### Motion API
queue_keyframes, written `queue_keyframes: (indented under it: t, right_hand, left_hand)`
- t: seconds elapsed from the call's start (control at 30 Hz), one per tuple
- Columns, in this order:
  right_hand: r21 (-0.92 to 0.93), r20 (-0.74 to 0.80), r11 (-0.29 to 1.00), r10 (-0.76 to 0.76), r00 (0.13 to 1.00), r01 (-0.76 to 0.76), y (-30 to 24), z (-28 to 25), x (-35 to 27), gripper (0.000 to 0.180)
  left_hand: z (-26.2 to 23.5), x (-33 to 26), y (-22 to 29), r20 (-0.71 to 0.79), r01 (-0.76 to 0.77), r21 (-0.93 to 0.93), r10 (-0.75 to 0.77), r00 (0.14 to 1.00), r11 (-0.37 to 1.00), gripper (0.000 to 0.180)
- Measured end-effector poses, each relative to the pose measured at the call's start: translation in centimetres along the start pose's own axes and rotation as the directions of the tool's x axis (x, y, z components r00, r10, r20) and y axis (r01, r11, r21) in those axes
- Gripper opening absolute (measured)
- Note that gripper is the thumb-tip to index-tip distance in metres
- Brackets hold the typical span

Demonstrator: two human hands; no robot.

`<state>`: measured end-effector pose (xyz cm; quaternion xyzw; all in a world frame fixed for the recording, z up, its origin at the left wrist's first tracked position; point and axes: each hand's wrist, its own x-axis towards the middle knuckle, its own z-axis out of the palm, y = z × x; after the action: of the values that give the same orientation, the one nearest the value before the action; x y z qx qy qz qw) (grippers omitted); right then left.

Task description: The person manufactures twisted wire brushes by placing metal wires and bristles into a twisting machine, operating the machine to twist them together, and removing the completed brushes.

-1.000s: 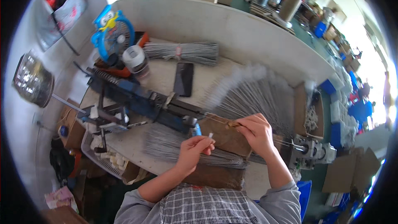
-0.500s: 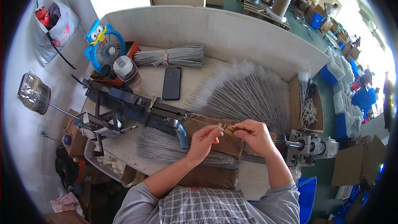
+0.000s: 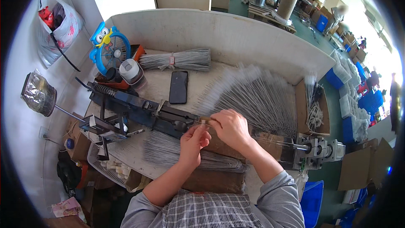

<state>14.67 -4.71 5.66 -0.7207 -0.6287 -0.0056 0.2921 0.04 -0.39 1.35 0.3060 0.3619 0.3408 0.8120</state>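
My left hand [image 3: 194, 144] is closed in a pinch, its fingertips at a small pale piece [image 3: 203, 121] beside the end of the dark metal rail [image 3: 122, 98]. Close against it, my right hand [image 3: 231, 127] is bent over with fingers pressed together on a small tan piece, mostly hidden by the fingers. Thin wires [image 3: 270, 141] run from beside my right hand to the metal shaft [image 3: 301, 147] of the chuck unit at the right. Both hands are above a brown cloth-like pad [image 3: 220, 144].
Fanned wire brushes [image 3: 257, 97] lie beyond my hands; more wires [image 3: 164, 150] lie nearer. A phone [image 3: 178, 87], a tied wire bundle [image 3: 185, 59], a lidded jar [image 3: 130, 71] and a blue fan [image 3: 113, 51] stand behind. A cardboard box [image 3: 302, 107] is at right.
Both hands have moved left to the rail's end, still pinching. My right hand has come up and over, closer to my left. The blue handle by the rail is no longer visible.
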Motion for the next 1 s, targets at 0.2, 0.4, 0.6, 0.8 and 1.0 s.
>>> queue_keyframes:
  t: [0.2,0.4,0.6,0.8,1.0]
  right_hand:
    - [0.247,0.188,0.953,0.129,0.974,-0.174,-0.4,-0.9,0.0,0.021]
    - [0.25,0.178,0.951,0.139,0.974,-0.181,-0.9,-0.4,-0.2,0.02]
    - [-0.024,-0.099,0.999,-0.041,0.994,0.039,-4.3,1.1,-0.6,0.035]
    - [-0.058,-0.216,0.997,-0.069,0.974,0.058,-2.9,1.7,-1.5,0.035]
    - [0.003,-0.26,0.991,-0.131,0.957,0.137,-2.1,1.2,-1.8,0.031]
  left_hand:
    - [-1.1,0.4,-0.4,0.073,-0.017,0.074,0.012,0.997,0.997,0.023]
    - [-0.5,0.2,0.9,0.102,0.062,0.021,-0.064,0.993,0.998,0.04]
    - [-1.4,1.1,-1.7,0.047,-0.021,-0.28,0.036,0.998,0.96,0.036]
    - [0.7,-0.6,-0.1,0.084,-0.028,-0.275,0.053,0.995,0.961,0.012]
    - [2.0,-0.7,-0.1,-0.029,-0.091,-0.282,0.086,0.996,0.955,0.005]
